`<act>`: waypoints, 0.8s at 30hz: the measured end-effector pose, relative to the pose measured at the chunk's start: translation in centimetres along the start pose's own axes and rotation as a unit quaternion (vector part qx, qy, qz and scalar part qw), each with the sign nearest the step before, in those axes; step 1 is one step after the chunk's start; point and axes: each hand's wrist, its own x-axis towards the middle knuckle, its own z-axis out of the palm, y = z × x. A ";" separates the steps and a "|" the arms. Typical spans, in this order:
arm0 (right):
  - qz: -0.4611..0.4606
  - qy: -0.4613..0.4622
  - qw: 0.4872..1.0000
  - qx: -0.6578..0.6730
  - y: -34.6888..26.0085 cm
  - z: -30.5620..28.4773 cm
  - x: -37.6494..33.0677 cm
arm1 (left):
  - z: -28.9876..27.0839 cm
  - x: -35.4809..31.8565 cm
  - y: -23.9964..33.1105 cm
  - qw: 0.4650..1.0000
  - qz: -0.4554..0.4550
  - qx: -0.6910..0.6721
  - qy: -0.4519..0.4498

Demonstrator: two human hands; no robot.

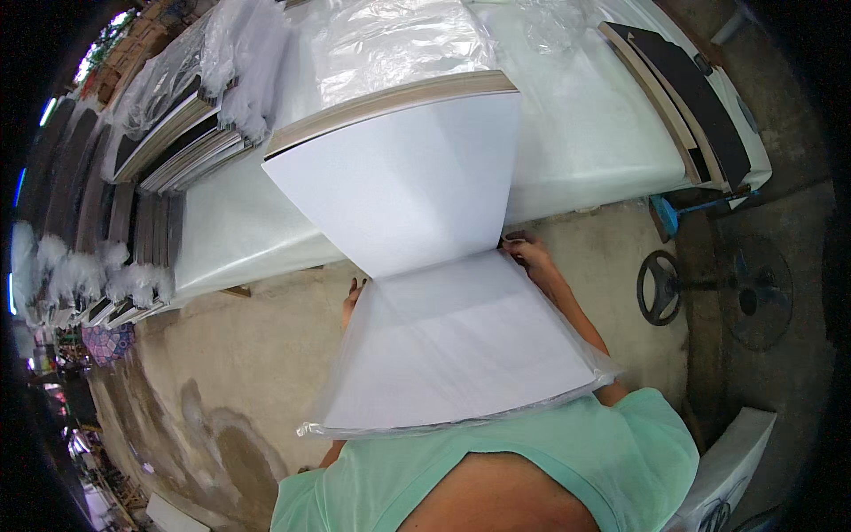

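Observation:
A large white board in a clear plastic bag (461, 346) leans against my torso and widens toward me. Its far end meets a second white board (408, 177), which lies on the table and reaches past its front edge. At the left edge of the bagged board is my left hand (351, 301), fingertips curled at the rim and the rest hidden behind the board. My right hand (530, 255) pinches the opposite corner, where the two boards meet. Several layered brown and dark edges (390, 106) show at the far end of the second board.
Plastic covers the table (576, 133). Plastic-wrapped panels (177, 133) are stacked at left, beside a row of dark wrapped bundles (97, 186). Black and tan boards (678, 97) lie at the right end. A dark fan (749, 297) and a black handwheel (659, 287) stand right.

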 end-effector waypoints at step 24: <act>-0.551 -0.031 0.746 -0.373 -35.5 9.0 16.8 | 24.6 2.2 33.9 0.562 0.379 0.684 -0.271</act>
